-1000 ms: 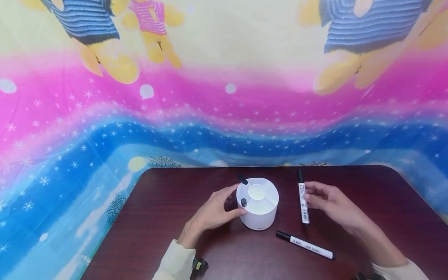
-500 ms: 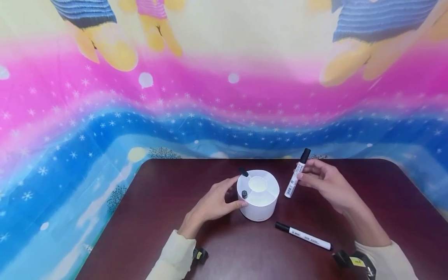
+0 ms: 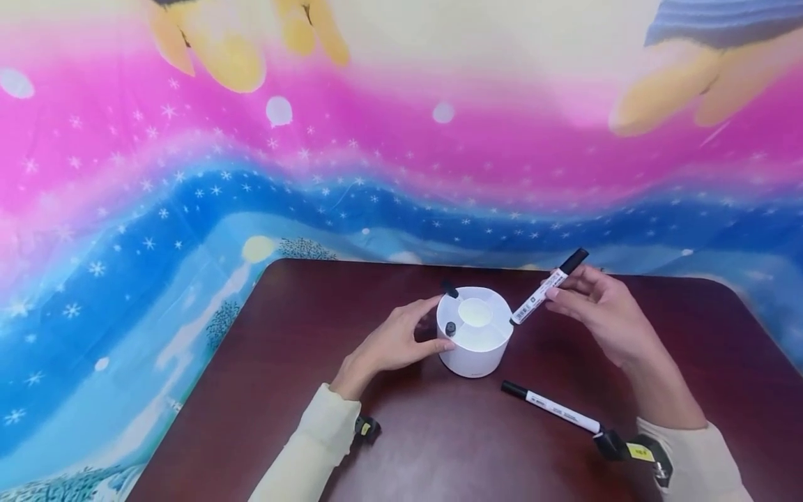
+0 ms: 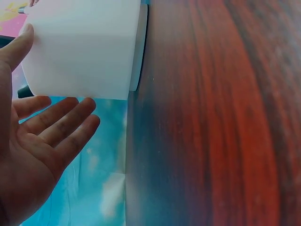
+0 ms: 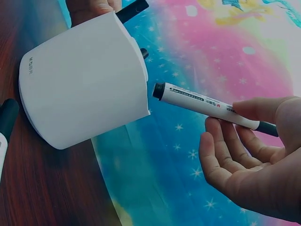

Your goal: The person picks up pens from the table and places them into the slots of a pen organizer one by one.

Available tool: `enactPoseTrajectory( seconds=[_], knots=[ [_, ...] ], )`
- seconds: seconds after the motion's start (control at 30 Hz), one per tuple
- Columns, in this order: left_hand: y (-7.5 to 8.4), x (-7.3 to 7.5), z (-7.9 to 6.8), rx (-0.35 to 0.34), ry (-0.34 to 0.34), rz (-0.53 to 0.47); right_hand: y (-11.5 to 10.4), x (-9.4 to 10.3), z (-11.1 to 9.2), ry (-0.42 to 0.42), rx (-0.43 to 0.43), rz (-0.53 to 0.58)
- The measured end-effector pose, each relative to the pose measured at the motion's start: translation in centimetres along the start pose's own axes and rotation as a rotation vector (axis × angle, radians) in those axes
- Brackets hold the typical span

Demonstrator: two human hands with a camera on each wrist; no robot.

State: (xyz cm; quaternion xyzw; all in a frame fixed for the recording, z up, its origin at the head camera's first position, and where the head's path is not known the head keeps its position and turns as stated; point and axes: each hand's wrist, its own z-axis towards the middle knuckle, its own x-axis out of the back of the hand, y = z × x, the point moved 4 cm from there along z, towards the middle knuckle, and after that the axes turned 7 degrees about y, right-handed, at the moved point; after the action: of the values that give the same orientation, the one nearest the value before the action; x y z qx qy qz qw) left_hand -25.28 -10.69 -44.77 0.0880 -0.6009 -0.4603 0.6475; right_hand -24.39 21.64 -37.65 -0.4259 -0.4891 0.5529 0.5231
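A round white pen holder with divided compartments stands mid-table; it also fills the left wrist view and right wrist view. Two black marker ends stick up from its left compartments. My left hand rests on its left side, thumb and fingertips touching the wall. My right hand pinches a white marker with a black cap, tilted, its lower end just over the holder's right rim. Another white marker lies on the table in front.
The dark red wooden table has rounded far corners. A colourful pink and blue cloth hangs behind it and drapes to the left. Small cameras are strapped at both wrists.
My right hand has lifted the marker off the table, tilted it and carried it left to the holder's rim. The left hand has stayed on the holder.
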Motion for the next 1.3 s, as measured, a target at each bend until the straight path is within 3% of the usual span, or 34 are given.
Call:
enactPoseTrajectory(
  seconds=[0.33,1.3],
  knots=[
    [0.12,0.11,0.15,-0.004,0.001,0.006,-0.15,-0.22,-0.19,0.035,0.020,0.049],
    [0.34,0.02,-0.13,0.024,0.003,0.007,-0.20,-0.41,-0.45,0.057,0.046,-0.035]
  ],
)
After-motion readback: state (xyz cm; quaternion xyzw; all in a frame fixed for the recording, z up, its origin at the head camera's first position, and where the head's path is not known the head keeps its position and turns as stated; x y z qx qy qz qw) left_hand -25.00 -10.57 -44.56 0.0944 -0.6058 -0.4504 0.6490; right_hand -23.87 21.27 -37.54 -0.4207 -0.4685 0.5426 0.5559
